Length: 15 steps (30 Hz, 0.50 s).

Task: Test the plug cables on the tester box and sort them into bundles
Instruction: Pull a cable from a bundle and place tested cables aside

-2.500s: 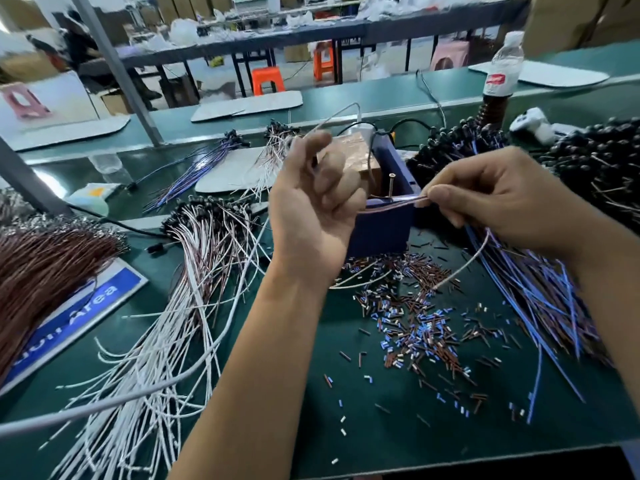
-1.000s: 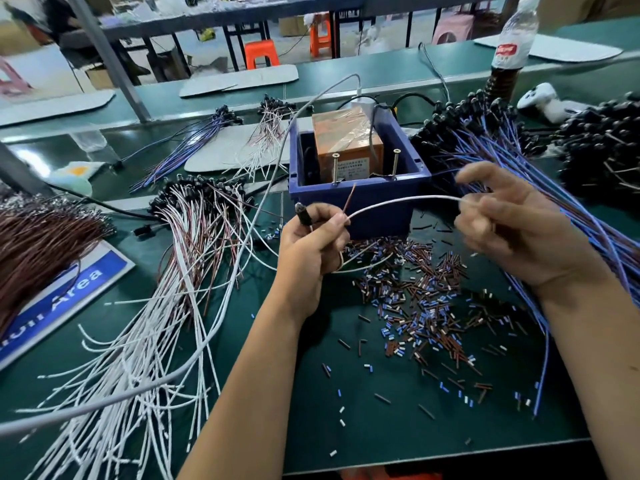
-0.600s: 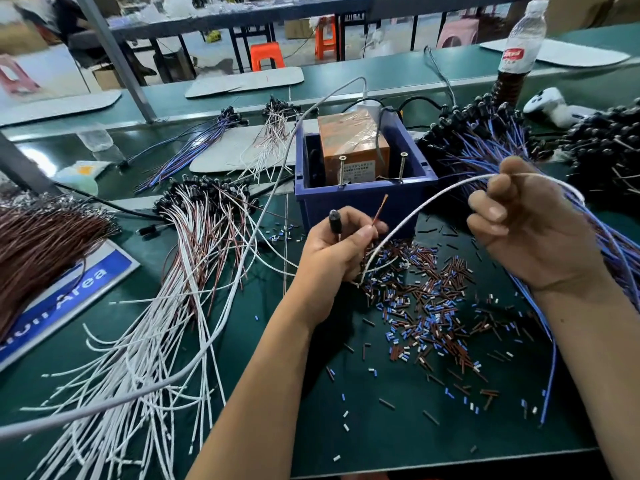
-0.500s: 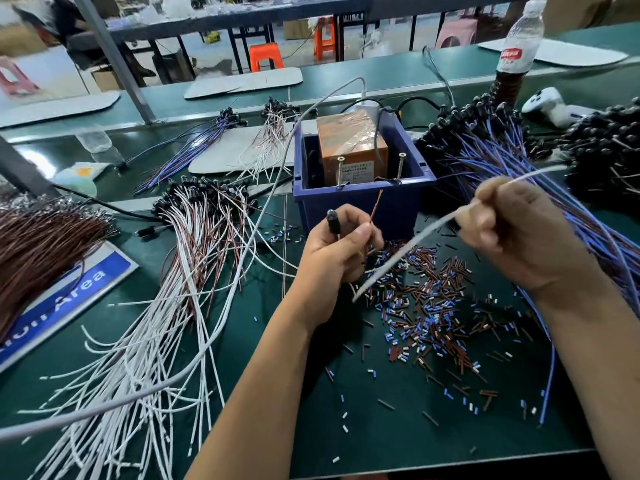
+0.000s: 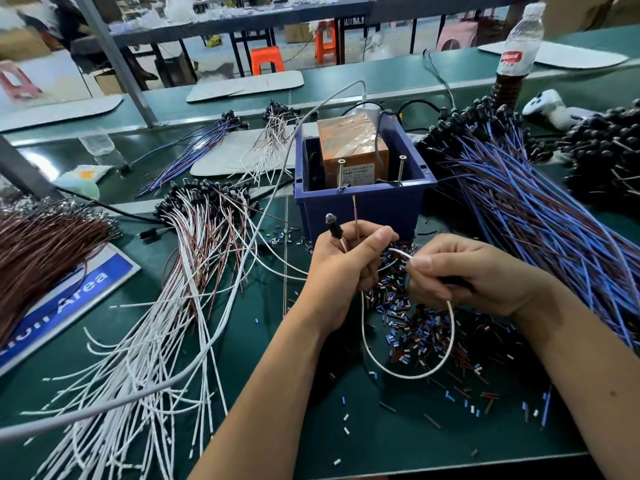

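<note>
My left hand (image 5: 346, 268) grips one plug cable just in front of the blue tester box (image 5: 363, 206). The cable's black plug (image 5: 333, 227) and a brown wire end stick up above the fist. Its white wire (image 5: 446, 341) loops down over the table and back up to my right hand (image 5: 474, 275), which pinches the wire's end close to the left hand. The tester box holds an orange block and two upright screws (image 5: 401, 169) at its front rim. A bundle of white and brown cables (image 5: 194, 258) lies to the left, a blue and brown bundle (image 5: 540, 216) to the right.
Small cut insulation bits (image 5: 426, 327) litter the green table under my hands. A brown wire heap (image 5: 38, 247) and a blue sign lie at the far left. A bottle (image 5: 516, 60), a white controller (image 5: 554, 109) and black plug heaps stand at the back right. A grey cord crosses the left side.
My right hand came down and left from beside the box to meet the left hand, pulling the white wire into a hanging loop. The left hand stayed in front of the box.
</note>
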Tool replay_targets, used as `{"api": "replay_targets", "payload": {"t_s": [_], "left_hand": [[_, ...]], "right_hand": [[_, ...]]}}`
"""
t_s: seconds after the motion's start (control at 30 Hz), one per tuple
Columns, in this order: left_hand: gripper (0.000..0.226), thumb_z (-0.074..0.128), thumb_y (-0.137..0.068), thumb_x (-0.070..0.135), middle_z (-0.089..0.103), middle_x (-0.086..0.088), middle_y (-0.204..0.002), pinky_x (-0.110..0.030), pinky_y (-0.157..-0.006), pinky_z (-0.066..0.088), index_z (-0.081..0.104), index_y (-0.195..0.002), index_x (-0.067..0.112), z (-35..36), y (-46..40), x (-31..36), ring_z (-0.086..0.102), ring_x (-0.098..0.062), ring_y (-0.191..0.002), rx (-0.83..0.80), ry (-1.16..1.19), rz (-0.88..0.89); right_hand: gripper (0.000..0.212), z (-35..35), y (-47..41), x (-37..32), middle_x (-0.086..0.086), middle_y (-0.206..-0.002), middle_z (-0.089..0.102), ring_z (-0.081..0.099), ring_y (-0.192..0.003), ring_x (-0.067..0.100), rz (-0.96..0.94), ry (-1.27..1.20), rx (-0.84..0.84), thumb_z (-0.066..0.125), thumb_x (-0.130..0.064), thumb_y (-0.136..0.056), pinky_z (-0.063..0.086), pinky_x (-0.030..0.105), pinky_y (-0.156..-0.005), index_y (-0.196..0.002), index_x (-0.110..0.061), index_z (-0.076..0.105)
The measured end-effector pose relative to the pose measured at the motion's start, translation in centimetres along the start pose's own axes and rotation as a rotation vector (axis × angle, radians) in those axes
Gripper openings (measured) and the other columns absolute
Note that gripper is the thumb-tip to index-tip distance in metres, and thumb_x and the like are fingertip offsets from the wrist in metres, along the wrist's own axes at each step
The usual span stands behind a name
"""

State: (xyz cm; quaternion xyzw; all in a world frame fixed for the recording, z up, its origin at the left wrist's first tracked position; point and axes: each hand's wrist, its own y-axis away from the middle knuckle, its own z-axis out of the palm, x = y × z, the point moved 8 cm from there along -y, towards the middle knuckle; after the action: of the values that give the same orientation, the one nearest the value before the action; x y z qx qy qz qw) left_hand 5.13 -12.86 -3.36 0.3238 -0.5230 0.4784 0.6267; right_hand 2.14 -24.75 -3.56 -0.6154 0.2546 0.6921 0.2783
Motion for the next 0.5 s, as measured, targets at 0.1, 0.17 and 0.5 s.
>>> {"api": "replay_targets", "payload": {"t_s": [0.1,0.17,0.5], "left_hand": [[0.022,0.064,-0.093,0.027,0.039,0.015,-0.051,-0.018,-0.045,0.025,0.067,-0.089,0.006,0.3,-0.1,-0.5,0.032,-0.004,-0.047,-0.029,-0.002,-0.046],[0.022,0.063,-0.094,0.027,0.036,0.014,-0.051,-0.018,-0.044,0.025,0.067,-0.083,0.009,0.6,0.0,-0.6,0.030,-0.005,-0.047,-0.069,0.004,-0.052],[0.034,0.058,-0.104,0.022,0.024,0.003,-0.064,-0.014,-0.042,0.029,0.063,-0.070,0.025,-0.1,-0.2,0.1,0.029,-0.004,-0.049,-0.063,0.146,-0.011]], "right_hand": [[0.047,0.1,0.0,-0.8,-0.002,-0.046,0.030,0.021,-0.048,0.018,-0.055,-0.035,-0.002,0.062,-0.038,-0.098,0.011,0.041,-0.050,-0.062,-0.009,0.053],[0.047,-0.1,0.2,-1.1,-0.002,-0.047,0.030,0.023,-0.049,0.016,-0.079,-0.083,-0.003,0.062,-0.039,-0.098,0.014,0.038,-0.049,-0.063,-0.010,0.052],[0.049,-2.9,0.4,-1.4,0.020,-0.067,0.031,0.020,-0.055,0.029,-0.162,0.094,0.306,0.050,-0.035,-0.102,0.008,0.046,-0.052,-0.067,-0.001,0.053]]}}
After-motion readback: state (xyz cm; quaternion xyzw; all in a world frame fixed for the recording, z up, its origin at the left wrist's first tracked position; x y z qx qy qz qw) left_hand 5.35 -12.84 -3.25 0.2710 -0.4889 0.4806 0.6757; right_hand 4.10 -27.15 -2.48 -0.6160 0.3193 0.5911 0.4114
